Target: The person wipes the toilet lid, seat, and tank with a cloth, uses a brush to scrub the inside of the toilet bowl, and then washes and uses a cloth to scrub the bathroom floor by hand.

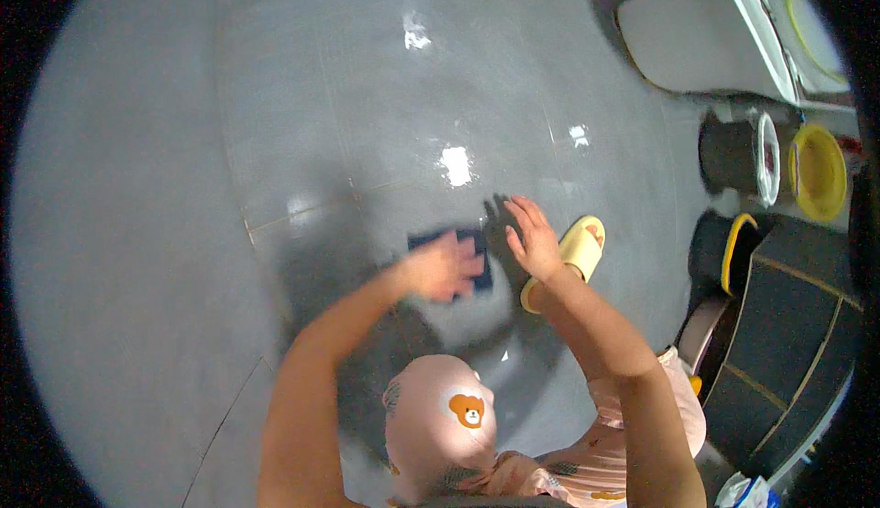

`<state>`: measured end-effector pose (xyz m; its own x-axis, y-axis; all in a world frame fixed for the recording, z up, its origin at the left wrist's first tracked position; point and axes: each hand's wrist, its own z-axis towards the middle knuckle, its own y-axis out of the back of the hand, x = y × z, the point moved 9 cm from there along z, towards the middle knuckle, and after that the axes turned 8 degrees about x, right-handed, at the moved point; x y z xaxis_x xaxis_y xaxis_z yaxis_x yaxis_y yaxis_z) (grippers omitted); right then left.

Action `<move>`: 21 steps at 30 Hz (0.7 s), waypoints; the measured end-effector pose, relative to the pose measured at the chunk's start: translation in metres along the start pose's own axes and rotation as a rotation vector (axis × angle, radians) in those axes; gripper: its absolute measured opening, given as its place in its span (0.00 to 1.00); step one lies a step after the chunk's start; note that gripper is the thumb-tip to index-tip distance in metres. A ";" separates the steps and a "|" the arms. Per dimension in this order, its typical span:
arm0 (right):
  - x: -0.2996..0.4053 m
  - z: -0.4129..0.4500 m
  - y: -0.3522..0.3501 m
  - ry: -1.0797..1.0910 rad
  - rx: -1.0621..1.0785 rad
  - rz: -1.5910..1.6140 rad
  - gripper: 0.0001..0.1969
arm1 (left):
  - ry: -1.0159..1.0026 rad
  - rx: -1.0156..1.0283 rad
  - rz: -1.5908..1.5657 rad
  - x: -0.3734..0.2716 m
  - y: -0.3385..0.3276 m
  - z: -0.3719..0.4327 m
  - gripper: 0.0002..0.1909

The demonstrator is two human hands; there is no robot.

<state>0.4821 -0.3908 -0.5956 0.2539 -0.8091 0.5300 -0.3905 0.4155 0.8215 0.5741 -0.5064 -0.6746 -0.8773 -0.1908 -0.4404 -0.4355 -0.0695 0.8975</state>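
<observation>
My left hand (443,267), slightly blurred, lies over a dark blue cloth (485,274) on the grey tiled floor (158,164); the palm hides much of the cloth, and whether the fingers grip it cannot be told. To the right, my right hand (535,236) is held with its fingers apart and nothing in them, beside a yellow slipper (583,247) worn on my foot. A knee in pink trousers (440,425) with a bear print is bent below my left hand.
At the upper right stands a white toilet (694,33). Below it are a white-rimmed bin (766,157) and a yellow basin (818,172). A dark tiled ledge (777,343) runs along the right, with a plastic bag (746,491) near its lower end. Bright glare marks the floor.
</observation>
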 end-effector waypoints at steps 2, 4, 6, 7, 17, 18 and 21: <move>-0.001 -0.011 0.002 -0.059 -0.049 0.032 0.21 | 0.372 -0.046 0.138 0.103 0.053 0.010 0.22; 0.000 -0.015 -0.001 -0.127 -0.070 0.031 0.21 | 0.630 -0.148 0.221 0.194 0.096 -0.011 0.24; -0.004 -0.022 0.001 -0.153 -0.033 -0.041 0.21 | 0.807 -0.236 0.250 0.250 0.114 -0.040 0.25; -0.004 -0.022 0.006 -0.158 -0.049 -0.034 0.21 | 0.867 -0.261 0.262 0.267 0.119 -0.057 0.26; -0.072 -0.065 0.018 -0.416 -0.308 0.062 0.20 | 0.490 -0.017 0.146 0.118 0.039 -0.046 0.25; -0.080 -0.074 0.013 -0.422 -0.347 0.075 0.19 | 0.455 0.079 0.082 0.088 0.014 -0.044 0.25; -0.102 -0.106 0.010 -0.468 -0.434 0.115 0.18 | 0.225 0.456 -0.088 -0.016 -0.044 -0.025 0.25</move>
<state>0.5459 -0.2601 -0.6197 -0.2190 -0.8041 0.5527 0.0258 0.5615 0.8271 0.6127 -0.5245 -0.7064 -0.7899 -0.4133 -0.4530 -0.5935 0.3296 0.7343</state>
